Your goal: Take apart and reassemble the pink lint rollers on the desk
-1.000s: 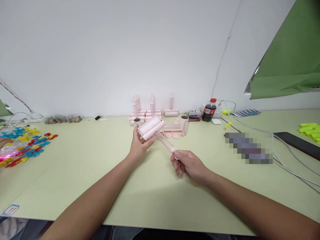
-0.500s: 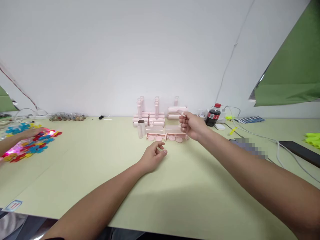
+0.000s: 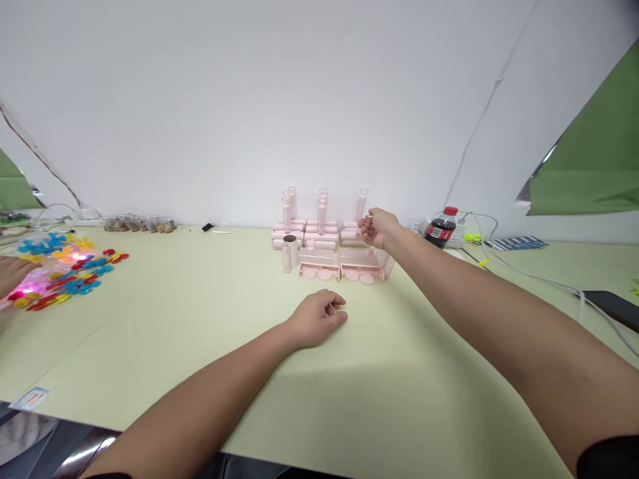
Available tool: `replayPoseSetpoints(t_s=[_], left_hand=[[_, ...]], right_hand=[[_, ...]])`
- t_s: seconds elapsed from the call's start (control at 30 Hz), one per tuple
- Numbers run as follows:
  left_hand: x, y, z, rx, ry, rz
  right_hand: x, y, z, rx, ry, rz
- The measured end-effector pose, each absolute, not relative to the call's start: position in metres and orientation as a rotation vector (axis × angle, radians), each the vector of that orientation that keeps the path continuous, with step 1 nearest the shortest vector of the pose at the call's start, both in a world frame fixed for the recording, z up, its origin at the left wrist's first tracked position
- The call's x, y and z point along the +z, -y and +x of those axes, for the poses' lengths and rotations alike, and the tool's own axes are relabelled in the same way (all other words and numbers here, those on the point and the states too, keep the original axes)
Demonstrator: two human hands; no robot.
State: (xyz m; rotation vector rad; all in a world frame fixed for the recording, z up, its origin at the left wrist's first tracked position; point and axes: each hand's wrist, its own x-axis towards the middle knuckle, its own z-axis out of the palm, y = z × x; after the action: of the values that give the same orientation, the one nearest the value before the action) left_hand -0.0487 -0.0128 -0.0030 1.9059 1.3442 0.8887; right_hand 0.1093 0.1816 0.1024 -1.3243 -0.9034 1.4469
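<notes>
My left hand (image 3: 318, 318) rests on its side on the table in front of the pink items. Its fingers are loosely curled, thumb apart, with nothing in them. My right hand (image 3: 380, 228) is raised at the right end of the group, fingers closed on a small pale pink piece (image 3: 370, 215), mostly hidden. Just behind it stands a slim pink tube with a loop top (image 3: 362, 203). More such tubes (image 3: 322, 216) stand on stacked pink cylinders (image 3: 319, 241). In front lie two open pink cases (image 3: 319, 271) with round discs. A short tube with a dark opening (image 3: 289, 254) stands at the left.
A cola bottle (image 3: 441, 227), white cables (image 3: 524, 276) and a dark phone-like slab (image 3: 614, 309) lie to the right. At the far left, another person's hand (image 3: 14, 273) is at colourful plastic pieces (image 3: 84, 283). Bagged stones (image 3: 140, 224) lie by the wall.
My right hand has moved slightly away toward the wall, and the pink tube end that stuck out of it no longer shows. My left hand stays on the table. The view has shifted.
</notes>
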Motion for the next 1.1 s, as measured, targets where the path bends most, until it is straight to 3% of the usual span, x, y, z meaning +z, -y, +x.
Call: replayPoseSetpoints(t_s=[0.5, 0.9, 1.1], left_hand=[[-0.004, 0.014, -0.050, 0.839, -1.341, 1.919], [-0.003, 0.013, -0.047, 0.830, -1.366, 1.958], [-0.003, 0.012, -0.047, 0.855, -1.350, 1.969]], right_hand=[[0.107, -0.230, 0.115, 1.268, 1.176, -1.351], [0.115, -0.162, 0.096, 0.951, 1.593, -1.185], [0.105, -0.137, 0.059, 0.316, 2.499, -0.892]])
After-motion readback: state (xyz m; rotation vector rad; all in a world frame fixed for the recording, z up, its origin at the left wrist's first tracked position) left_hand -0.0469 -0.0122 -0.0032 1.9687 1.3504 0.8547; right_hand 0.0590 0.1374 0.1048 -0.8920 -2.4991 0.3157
